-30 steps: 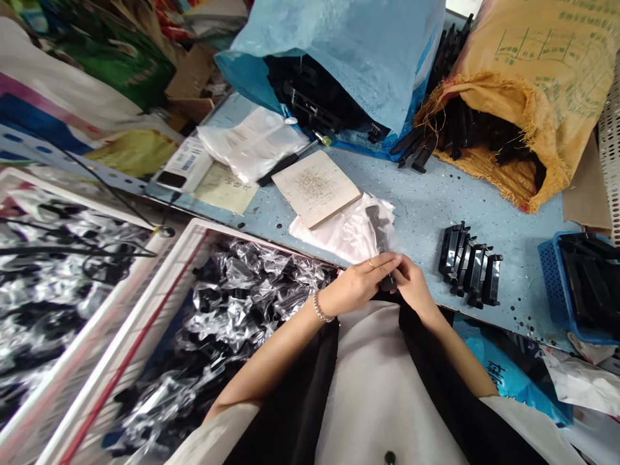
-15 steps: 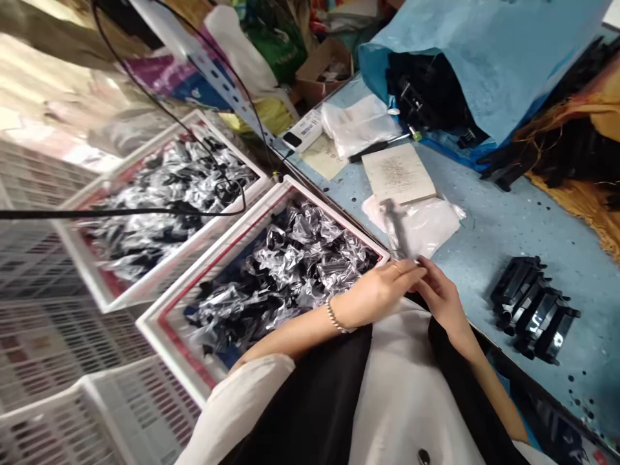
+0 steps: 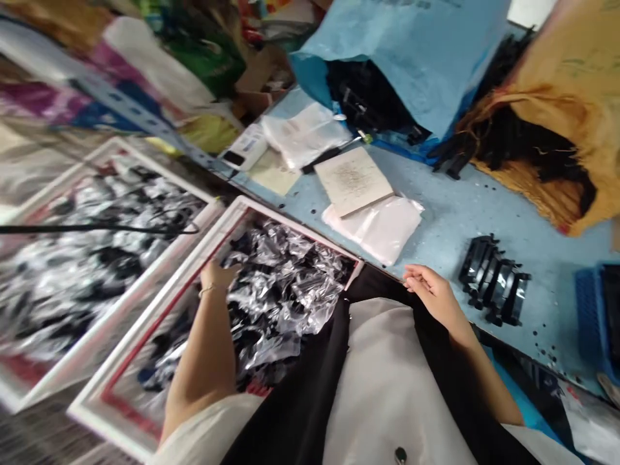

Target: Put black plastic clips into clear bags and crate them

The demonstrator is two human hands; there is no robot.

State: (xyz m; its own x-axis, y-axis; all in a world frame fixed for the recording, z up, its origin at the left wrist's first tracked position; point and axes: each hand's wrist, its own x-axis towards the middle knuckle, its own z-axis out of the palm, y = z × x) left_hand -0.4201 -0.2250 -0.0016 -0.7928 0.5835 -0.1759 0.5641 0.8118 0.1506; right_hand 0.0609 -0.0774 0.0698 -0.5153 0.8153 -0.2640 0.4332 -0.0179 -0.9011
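My left hand (image 3: 217,276) is over the near white crate (image 3: 194,274), by its far-left rim. Its thumb stands apart, the other fingers are partly hidden and blurred, and no held thing shows. Black parts in clear plastic bags (image 3: 290,278) fill that crate. My right hand (image 3: 431,294) is at the table's front edge, its fingers loosely bent with nothing visible in them. Clear plastic bags (image 3: 382,229) lie just beyond it, partly beneath a speckled pale square block (image 3: 356,181). To its right, several black plastic parts (image 3: 494,281) form a row.
A second crate (image 3: 62,374) of bagged parts stands on the left. A black cable (image 3: 97,228) crosses above it. On the blue table (image 3: 436,206) are a blue sack (image 3: 402,39) and an orange sack (image 3: 576,84) with black parts. A blue basket (image 3: 588,310) is at the right.
My hands were together at the table edge around a bagged part. My left hand has since moved left over the near crate, without the part visible. The view has turned right.
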